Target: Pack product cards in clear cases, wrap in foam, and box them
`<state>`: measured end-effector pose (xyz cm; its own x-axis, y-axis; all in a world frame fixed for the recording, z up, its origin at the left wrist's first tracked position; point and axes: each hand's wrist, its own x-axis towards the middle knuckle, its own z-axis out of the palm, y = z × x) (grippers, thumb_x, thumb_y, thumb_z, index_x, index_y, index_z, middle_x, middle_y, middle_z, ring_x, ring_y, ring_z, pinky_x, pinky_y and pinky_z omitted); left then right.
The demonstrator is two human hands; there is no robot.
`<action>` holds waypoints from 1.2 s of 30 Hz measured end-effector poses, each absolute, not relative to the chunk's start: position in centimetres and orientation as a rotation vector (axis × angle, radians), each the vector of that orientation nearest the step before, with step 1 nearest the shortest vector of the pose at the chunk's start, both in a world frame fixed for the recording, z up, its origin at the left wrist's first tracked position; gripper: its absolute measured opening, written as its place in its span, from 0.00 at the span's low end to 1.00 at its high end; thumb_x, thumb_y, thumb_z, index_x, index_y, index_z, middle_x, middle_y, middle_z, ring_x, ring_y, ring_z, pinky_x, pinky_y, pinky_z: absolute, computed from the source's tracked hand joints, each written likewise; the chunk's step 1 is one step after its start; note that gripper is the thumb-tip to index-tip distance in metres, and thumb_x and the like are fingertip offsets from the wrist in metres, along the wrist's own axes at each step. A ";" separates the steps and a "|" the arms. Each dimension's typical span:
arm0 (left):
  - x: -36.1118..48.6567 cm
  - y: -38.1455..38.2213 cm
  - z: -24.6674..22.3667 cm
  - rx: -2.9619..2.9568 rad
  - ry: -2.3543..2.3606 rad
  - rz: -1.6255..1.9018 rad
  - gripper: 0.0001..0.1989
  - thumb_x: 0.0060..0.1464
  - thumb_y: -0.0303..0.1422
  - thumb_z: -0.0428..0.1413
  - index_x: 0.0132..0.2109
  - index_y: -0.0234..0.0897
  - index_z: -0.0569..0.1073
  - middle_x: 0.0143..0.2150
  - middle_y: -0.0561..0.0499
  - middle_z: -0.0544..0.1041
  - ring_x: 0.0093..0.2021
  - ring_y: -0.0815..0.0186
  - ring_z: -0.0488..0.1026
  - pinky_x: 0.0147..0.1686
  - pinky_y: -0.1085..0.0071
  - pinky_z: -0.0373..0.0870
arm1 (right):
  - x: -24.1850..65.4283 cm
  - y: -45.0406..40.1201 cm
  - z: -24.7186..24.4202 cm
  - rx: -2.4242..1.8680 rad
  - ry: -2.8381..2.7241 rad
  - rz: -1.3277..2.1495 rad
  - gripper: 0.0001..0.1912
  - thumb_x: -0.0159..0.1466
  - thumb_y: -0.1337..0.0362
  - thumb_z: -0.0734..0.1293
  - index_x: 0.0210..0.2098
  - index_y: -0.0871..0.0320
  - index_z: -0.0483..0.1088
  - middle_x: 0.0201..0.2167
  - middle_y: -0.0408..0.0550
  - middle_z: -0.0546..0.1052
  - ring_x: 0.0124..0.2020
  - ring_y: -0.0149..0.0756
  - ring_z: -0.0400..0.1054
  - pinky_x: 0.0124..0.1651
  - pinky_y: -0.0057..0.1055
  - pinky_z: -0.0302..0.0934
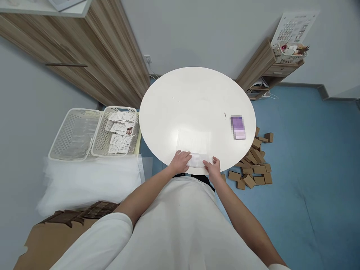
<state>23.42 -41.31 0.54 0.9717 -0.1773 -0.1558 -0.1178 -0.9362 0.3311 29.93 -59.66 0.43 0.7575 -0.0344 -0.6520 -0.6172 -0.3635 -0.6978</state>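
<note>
At the near edge of the round white table [194, 101], a thin, translucent white packing sheet [194, 140] lies flat, its near end folded into a white bundle [196, 160]. My left hand [180, 162] grips the bundle's left end, fingers bent over the top. At the right end, my right hand [213, 167] holds it between thumb and fingers. Whatever may be inside the bundle is hidden. Farther right on the tabletop lies a purple and pink item [238, 127], blurred by pixels.
Left of the table stand a basket of printed cards [94, 148] and another with clear bags [53, 152]. Nearer are a stack of white sheets [92, 183] and flat cardboard [56, 240]. Several small brown boxes [258, 169] lie on the floor at right. A wooden cabinet [112, 48] rises behind.
</note>
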 end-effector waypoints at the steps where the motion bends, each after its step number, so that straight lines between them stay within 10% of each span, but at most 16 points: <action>1: 23.4 -41.3 0.5 2.787 -0.207 -0.257 0.26 0.45 0.38 0.54 0.53 0.38 0.61 0.56 0.43 0.63 0.52 0.55 0.60 0.53 0.56 0.47 | 30.0 -59.7 0.4 -1.861 0.531 0.685 0.40 0.47 0.53 0.68 0.55 0.51 0.48 0.58 0.57 0.53 0.50 0.41 0.63 0.36 0.31 0.66; 12: 23.5 -42.0 0.5 2.767 -0.112 -0.236 0.24 0.45 0.39 0.54 0.51 0.38 0.63 0.53 0.43 0.64 0.50 0.55 0.62 0.52 0.56 0.48 | 31.4 -59.5 0.7 -2.095 0.021 0.793 0.15 0.47 0.54 0.67 0.31 0.57 0.67 0.32 0.47 0.73 0.34 0.38 0.66 0.36 0.33 0.61; 36: 26.1 -43.7 0.7 2.695 -0.226 -0.270 0.30 0.49 0.38 0.51 0.59 0.38 0.54 0.57 0.42 0.60 0.56 0.55 0.56 0.53 0.58 0.48 | 35.1 -57.2 1.1 -1.701 0.167 0.841 0.13 0.52 0.62 0.63 0.37 0.58 0.66 0.32 0.47 0.72 0.30 0.31 0.69 0.37 0.32 0.66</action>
